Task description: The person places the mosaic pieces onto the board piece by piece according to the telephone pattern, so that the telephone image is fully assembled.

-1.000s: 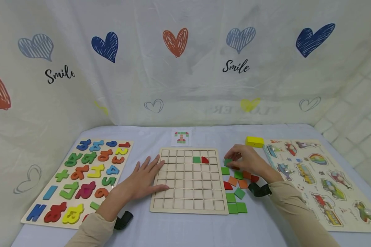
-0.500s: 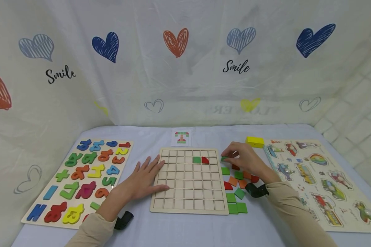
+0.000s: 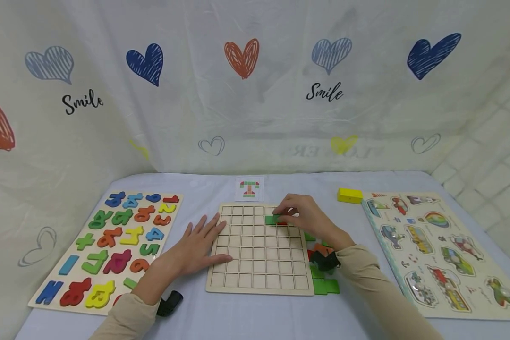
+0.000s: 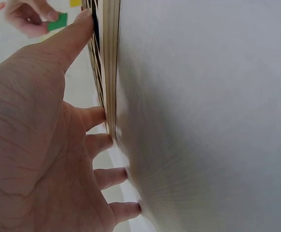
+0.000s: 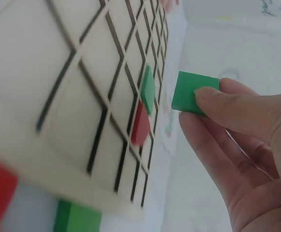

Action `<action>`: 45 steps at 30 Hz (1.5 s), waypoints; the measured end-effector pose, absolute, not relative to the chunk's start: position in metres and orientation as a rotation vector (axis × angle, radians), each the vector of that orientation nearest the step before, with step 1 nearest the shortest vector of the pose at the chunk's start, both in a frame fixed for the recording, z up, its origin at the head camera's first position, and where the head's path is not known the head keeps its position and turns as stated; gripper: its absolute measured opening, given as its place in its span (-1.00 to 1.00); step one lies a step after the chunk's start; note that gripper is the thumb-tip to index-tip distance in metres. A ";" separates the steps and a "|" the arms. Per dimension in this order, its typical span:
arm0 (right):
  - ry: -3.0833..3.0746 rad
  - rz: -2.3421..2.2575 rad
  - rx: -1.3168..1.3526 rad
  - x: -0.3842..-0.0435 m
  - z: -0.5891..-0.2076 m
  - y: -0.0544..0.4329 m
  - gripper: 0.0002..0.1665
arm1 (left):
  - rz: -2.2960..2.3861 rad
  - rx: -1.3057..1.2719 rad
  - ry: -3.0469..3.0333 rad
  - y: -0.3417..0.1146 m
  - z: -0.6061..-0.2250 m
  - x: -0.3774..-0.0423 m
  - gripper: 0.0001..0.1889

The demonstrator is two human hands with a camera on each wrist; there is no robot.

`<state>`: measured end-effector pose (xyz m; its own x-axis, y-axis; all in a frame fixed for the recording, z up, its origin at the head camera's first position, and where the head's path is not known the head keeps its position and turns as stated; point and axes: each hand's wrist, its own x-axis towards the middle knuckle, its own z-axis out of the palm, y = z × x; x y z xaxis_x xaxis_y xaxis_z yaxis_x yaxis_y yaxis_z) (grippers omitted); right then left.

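Note:
A wooden grid board [image 3: 255,245] lies in the middle of the table. My left hand [image 3: 197,245] rests spread at its left edge, thumb and fingertips on the rim. Between thumb and fingers my right hand [image 3: 308,216] pinches a green square tile [image 5: 184,92], held over the board's upper right part. Set in the grid below are another green tile [image 5: 148,89] and a red quarter-round tile [image 5: 140,125], partly covered by the right hand in the head view. A small card [image 3: 249,189] with a tile pattern lies behind the board.
Loose green tiles [image 3: 326,286] and several orange and red ones lie right of the board, partly under the right wrist. A number puzzle [image 3: 76,255] sits at left, a picture puzzle [image 3: 446,250] at right. A yellow block [image 3: 350,195] stands at the back right.
My right hand has carried the green tile leftward from the loose tiles to above the board's upper right cells. The left hand has stayed in place.

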<state>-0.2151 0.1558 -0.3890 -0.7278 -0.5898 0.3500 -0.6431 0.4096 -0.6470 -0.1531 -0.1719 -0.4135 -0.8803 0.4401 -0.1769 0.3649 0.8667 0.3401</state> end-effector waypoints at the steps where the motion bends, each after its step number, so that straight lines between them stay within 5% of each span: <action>1: -2.571 1.243 1.151 -0.216 -0.390 0.151 -0.75 | 0.433 0.613 2.792 -0.172 -0.413 -0.153 0.06; 45: -2.661 0.963 1.247 -0.225 -0.399 0.109 -0.77 | 0.448 0.623 2.786 -0.172 -0.409 -0.151 0.02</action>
